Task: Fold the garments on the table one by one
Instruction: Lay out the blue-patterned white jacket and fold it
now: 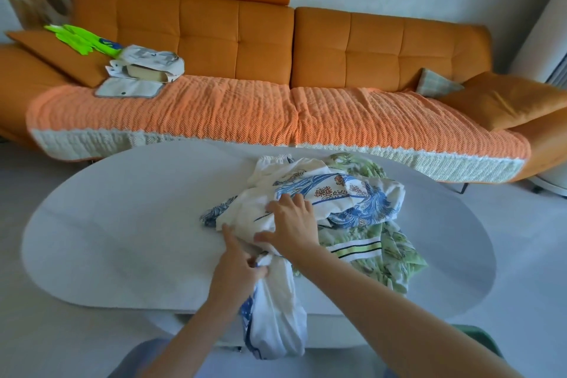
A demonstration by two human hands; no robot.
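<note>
Orange sofa (264, 40) running across upper frame; white oval table (122, 224) sitting below it. White-and-blue garment (322, 193) lying crumpled at centre, one end hanging off the lower table edge, overlapping green printed garment (389, 255) at centre right. Left hand (236, 270) pinching the hanging end, fingers curled. Right hand (291, 224) pressing the heap, fingers spread.

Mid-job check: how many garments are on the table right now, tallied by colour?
white garment with blue print: 1
green leaf-print garment: 1
Total: 2, as far as the bunched cloth lets me tell.
</note>
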